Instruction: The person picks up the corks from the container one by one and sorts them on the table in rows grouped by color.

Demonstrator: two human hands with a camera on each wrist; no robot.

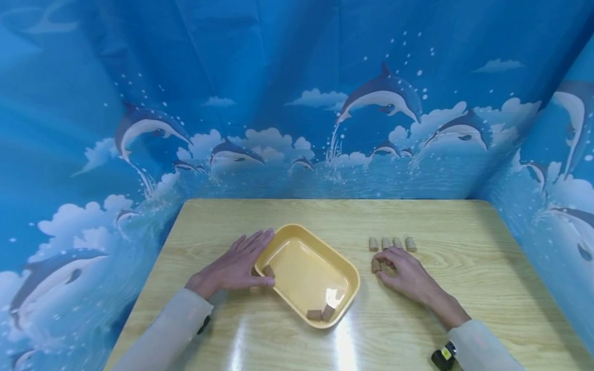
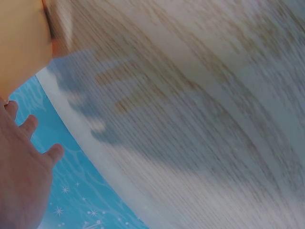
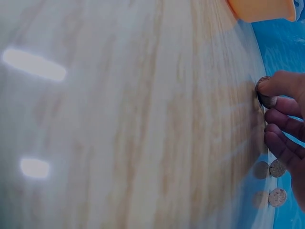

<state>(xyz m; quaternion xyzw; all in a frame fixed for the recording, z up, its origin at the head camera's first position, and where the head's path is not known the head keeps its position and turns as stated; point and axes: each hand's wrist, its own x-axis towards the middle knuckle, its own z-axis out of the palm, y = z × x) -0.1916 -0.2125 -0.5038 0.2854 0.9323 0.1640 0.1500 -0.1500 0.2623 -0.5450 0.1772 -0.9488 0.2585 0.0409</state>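
My left hand (image 1: 236, 268) rests on the left rim of a yellow plastic tray (image 1: 297, 229), its fingers fairly straight and the thumb lying over the edge. In the left wrist view, spread fingers show beside the tray's outer wall (image 2: 24, 43). Inside the tray are a cork (image 1: 268, 271) near the left thumb and two more corks (image 1: 314, 315) by the near corner. To the right of the tray, my right hand (image 1: 406, 273) pinches a cork (image 1: 376, 266) between thumb and fingers, at the tabletop. Just beyond it, several corks (image 1: 373, 244) stand in a row.
All of this is on a light wood-grain table (image 1: 223, 216). A blue cloth printed with dolphins (image 1: 278, 103) hangs behind and at both sides. In the right wrist view, two row corks (image 3: 277, 197) show below the fingers, and the tray (image 3: 264, 9) lies above.
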